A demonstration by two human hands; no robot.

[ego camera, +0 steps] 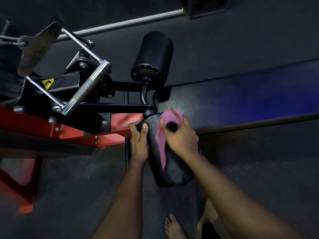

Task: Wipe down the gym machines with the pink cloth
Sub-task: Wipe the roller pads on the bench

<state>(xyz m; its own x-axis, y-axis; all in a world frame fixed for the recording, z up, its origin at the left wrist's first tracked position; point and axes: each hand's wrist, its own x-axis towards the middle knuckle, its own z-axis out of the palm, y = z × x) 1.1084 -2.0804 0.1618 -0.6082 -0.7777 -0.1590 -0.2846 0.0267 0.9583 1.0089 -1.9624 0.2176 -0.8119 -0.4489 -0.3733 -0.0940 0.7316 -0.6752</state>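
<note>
A black padded roller (172, 171) of the gym machine juts toward me at centre. My left hand (139, 140) grips the roller's left side near its inner end, thumb on top. My right hand (181, 135) presses the pink cloth (162, 144) onto the top of the roller; the cloth drapes down the pad under my palm. A dark round spot sits at my right hand's knuckles; what it is I cannot tell. A second black roller (153, 57) stands on the far side of the arm.
The machine's red frame (51, 131) and black bracket (65, 80) fill the left side. A chrome cable handle (89, 87) hangs over them. My bare feet (174, 228) stand on the dark rubber floor below. A lighter mat strip (241, 97) runs to the right.
</note>
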